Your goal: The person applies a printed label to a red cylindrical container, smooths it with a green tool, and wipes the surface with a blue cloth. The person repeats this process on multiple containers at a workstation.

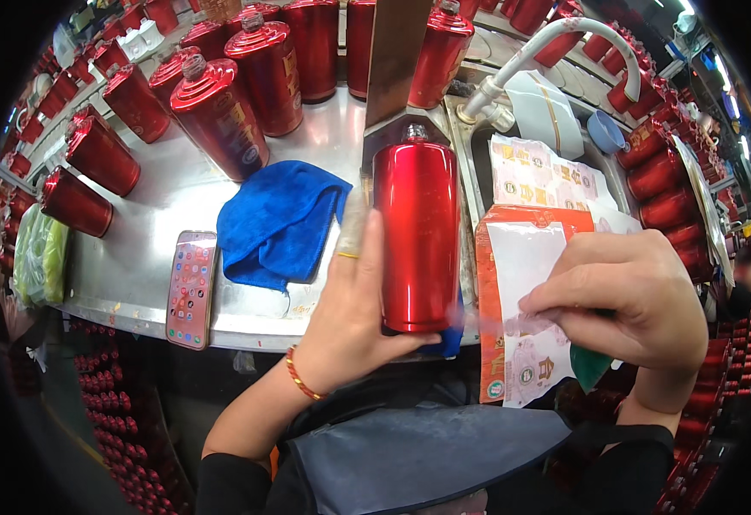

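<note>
A glossy red bottle (416,232) with a clear neck lies or leans with its neck away from me, in the middle. My left hand (347,300) grips it from the left, thumb under the base; one finger wears a pale cover with a yellow band. My right hand (620,296) pinches a thin, translucent decal strip (500,324) that reaches toward the bottle's base, partly blurred. Beneath that hand lie printed decal sheets (521,257), white over red-orange. A blue cloth (277,223) sits crumpled left of the bottle.
A phone (191,287) with a lit screen lies at the metal bench's (139,266) front edge. Several red bottles (219,116) with gold markings stand behind. A white curved faucet (556,34) rises over the sink at right, near a small blue cup (605,132).
</note>
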